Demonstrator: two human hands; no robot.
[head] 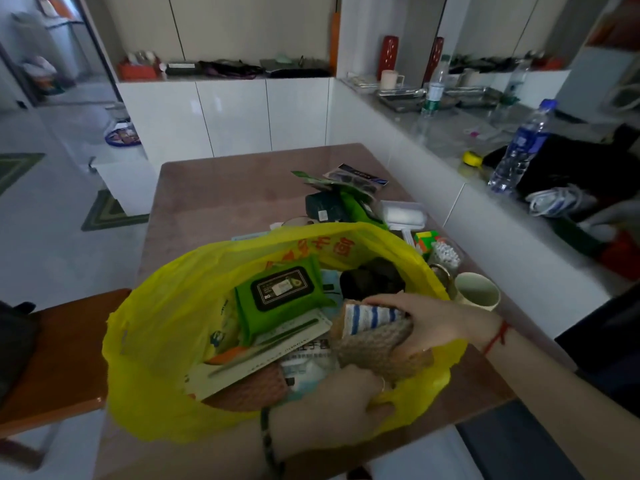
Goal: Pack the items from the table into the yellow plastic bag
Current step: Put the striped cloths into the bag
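Observation:
The yellow plastic bag (166, 320) stands open on the brown table (221, 188). Inside lie a green wipes pack (280, 296), a flat white card package (273, 355) and a dark bundle (372, 277). My left hand (332, 403) grips the bag's near rim. My right hand (426, 327) reaches in from the right, shut on a bundle of cloths (374, 334), one blue-striped white, one brown knit, held inside the bag's mouth. Behind the bag on the table remain a dark green pouch (323, 206), a white lint roller (403, 214), a colour cube (426, 240), a jar of cotton swabs (446, 254) and a white mug (478, 291).
A wooden chair seat (59, 355) stands left of the table. A grey counter (460, 133) runs along the right with water bottles (523, 147), a yellow tape roll (472, 158) and dark cloth. White cabinets stand behind.

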